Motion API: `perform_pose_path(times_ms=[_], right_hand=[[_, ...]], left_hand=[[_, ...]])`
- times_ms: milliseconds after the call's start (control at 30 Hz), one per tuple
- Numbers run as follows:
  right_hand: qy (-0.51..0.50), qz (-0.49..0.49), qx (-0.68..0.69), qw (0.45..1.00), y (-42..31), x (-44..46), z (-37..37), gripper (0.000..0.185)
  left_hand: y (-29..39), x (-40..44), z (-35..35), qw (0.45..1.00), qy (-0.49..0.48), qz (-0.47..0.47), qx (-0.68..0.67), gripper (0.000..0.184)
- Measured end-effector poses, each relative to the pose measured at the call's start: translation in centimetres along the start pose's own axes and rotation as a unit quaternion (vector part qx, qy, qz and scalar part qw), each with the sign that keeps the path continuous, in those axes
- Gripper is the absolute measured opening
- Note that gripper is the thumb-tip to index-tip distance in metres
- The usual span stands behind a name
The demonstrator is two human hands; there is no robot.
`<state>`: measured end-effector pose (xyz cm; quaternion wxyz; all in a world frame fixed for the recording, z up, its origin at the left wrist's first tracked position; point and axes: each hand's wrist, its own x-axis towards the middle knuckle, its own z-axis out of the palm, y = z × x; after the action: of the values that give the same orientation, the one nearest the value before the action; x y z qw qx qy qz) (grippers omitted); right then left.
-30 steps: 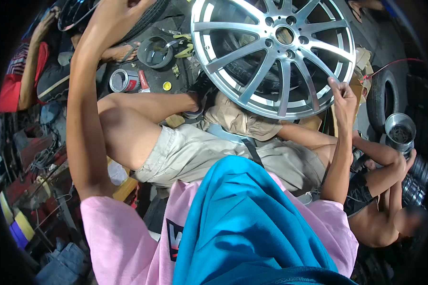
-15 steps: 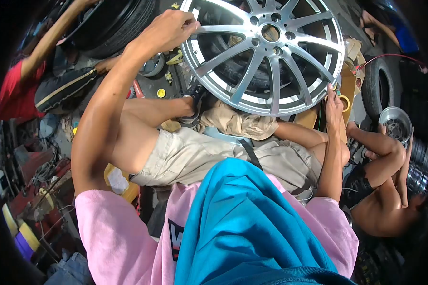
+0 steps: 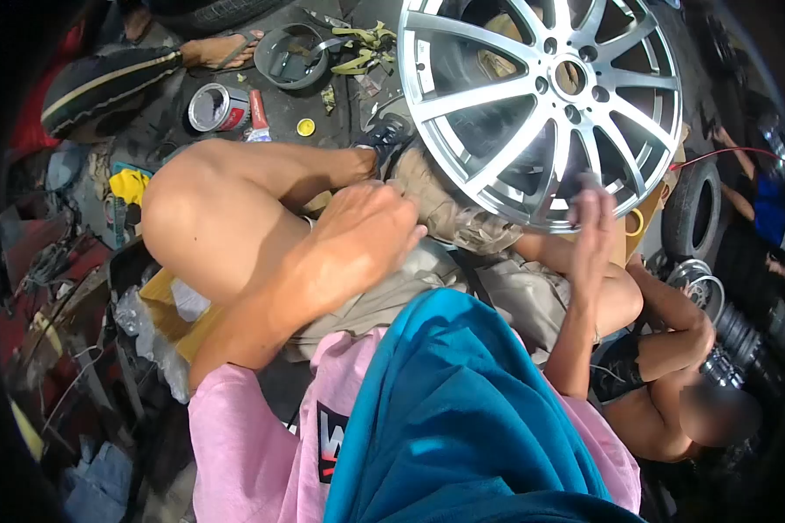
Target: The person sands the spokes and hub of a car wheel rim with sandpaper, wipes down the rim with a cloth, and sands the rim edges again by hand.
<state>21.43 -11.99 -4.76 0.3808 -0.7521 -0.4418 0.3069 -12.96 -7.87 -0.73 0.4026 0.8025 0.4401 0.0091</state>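
Note:
A silver multi-spoke alloy wheel (image 3: 545, 85) leans in front of me, its face tilted up toward the camera. My left hand (image 3: 366, 222) is over my lap, off the wheel, with its fingers curled in; whatever they may hold is hidden. Close to the wheel's lower rim is my right hand (image 3: 591, 222), fingers stretched upward and partly blurred. Whether its fingertips touch the metal is not clear. Crumpled brown paper or cloth (image 3: 436, 196) lies under the near edge of the wheel.
On the ground to the left are a grey basin (image 3: 292, 54), an open paint can (image 3: 218, 109), a red tube (image 3: 257, 109) and a yellow lid (image 3: 305, 127). A tire (image 3: 693, 209) stands at the right. Near it sits a co-worker (image 3: 672, 366); another person's leg (image 3: 118, 87) extends from the left.
My left hand has let go of the wheel's upper left edge and come back over my lap. My right hand has left the lower right edge. In view, the wheel sits farther right.

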Motion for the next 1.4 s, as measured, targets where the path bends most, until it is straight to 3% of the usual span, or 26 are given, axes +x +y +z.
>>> perform_pose_path(times_ms=[33, 100, 267, 367, 433, 667, 767, 867, 967, 1100, 1267, 1333, 1400], right_hand=[[-0.034, -0.024, 0.001, 0.999, -1.4, -0.8, 2.3, 0.027], [-0.103, -0.188, -0.119, 0.969, -3.4, -0.9, 5.7, 0.019], [-0.141, -0.214, -0.143, 0.956, -7.5, 0.3, 11.5, 0.018], [-0.139, -0.250, -0.176, 0.942, -8.2, 2.0, 12.7, 0.019], [-0.152, -0.287, -0.173, 0.930, -8.4, 2.8, 13.1, 0.018], [-0.164, -0.304, -0.196, 0.918, -8.6, 3.3, 14.3, 0.019], [-0.166, -0.332, -0.195, 0.908, -8.5, 3.4, 14.2, 0.021], [-0.184, -0.337, -0.239, 0.892, -8.6, 3.4, 13.2, 0.021], [-0.196, -0.343, -0.256, 0.883, -8.6, 3.5, 12.7, 0.022], [-0.157, -0.364, -0.194, 0.897, -8.1, 4.0, 13.9, 0.023], [-0.181, -0.337, -0.219, 0.898, -8.2, 3.6, 13.5, 0.019], [-0.199, -0.341, -0.228, 0.890, -7.9, 3.5, 12.7, 0.018], [-0.203, -0.303, -0.212, 0.907, -7.4, 3.2, 12.1, 0.018]], left_hand=[[-0.3, 0.0, -0.1, 1.000, 0.017, 0.025, 0.003, 0.024], [-0.6, -0.3, -1.0, 0.996, 0.057, 0.067, -0.017, 0.023], [-1.1, -2.3, -0.6, 0.981, 0.151, 0.097, -0.070, 0.024], [-0.8, -2.0, -2.8, 0.986, 0.119, 0.079, -0.082, 0.028], [-0.1, -1.5, -4.2, 0.998, -0.006, -0.006, -0.061, 0.029], [-0.2, -1.8, -4.2, 0.995, 0.088, 0.013, -0.044, 0.029], [-0.3, -1.8, -4.3, 1.000, 0.010, -0.002, -0.027, 0.029], [-0.6, -2.0, -3.7, 0.998, 0.056, 0.008, -0.017, 0.029], [-0.6, -1.9, -4.0, 0.999, 0.017, -0.011, -0.044, 0.031], [-0.7, -1.9, -3.5, 0.999, 0.035, -0.006, -0.040, 0.033], [-0.7, -1.5, -3.6, 0.999, 0.010, -0.014, -0.031, 0.033], [-0.8, -1.6, -3.1, 0.997, 0.069, -0.006, -0.041, 0.032], [-0.4, -1.3, -3.4, 0.998, 0.044, -0.016, -0.031, 0.031]])
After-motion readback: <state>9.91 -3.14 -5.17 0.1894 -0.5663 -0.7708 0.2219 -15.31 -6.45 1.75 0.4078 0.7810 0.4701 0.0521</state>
